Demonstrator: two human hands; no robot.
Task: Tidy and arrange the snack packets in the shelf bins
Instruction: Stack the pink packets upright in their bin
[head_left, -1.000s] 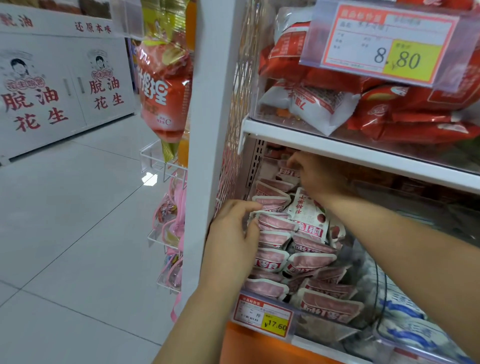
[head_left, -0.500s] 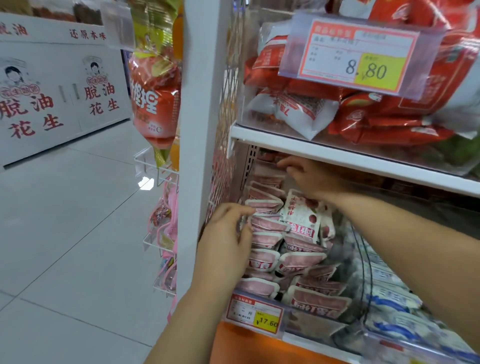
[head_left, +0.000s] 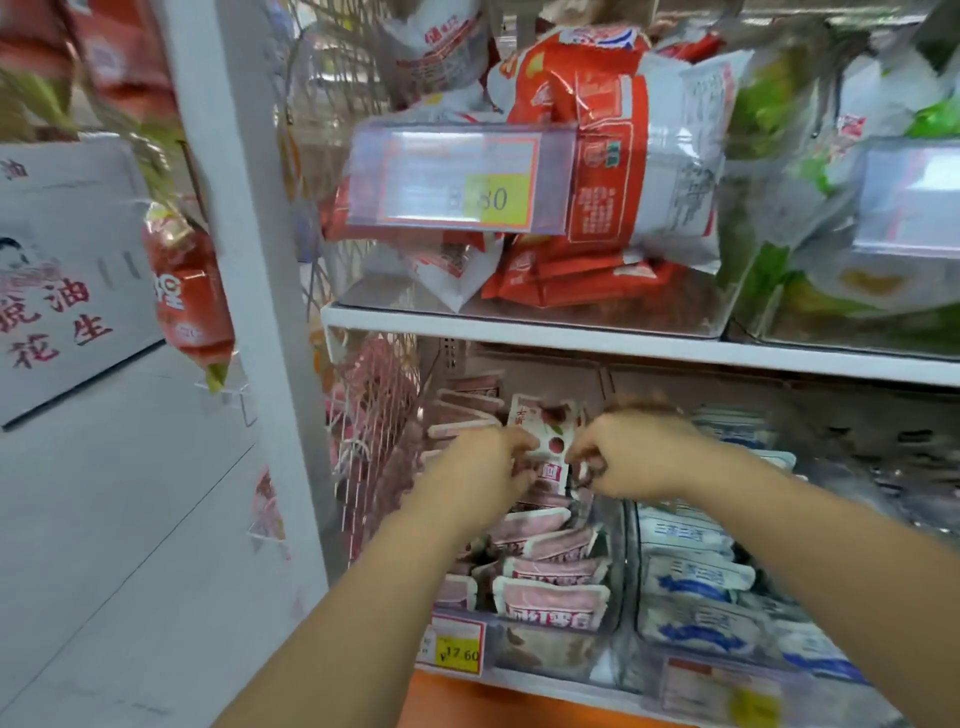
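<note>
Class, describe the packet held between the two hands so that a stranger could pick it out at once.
Look under the white shelf board, in the clear bin bearing the yellow 17.60 price tag. Among the stacked pink packets, the white packet stands upright between the left hand and right hand, alone in showing round red pictures.

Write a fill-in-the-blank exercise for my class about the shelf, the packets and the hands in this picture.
1. The left hand and the right hand hold one white packet between them, on the ___ shelf.
2. The stacked packets beneath it are ___.
3. The pillow packets in the bin to their right are white and ___.
4. The yellow price tag below them reads ___.

Missing words: lower; pink; blue; 17.60
</note>
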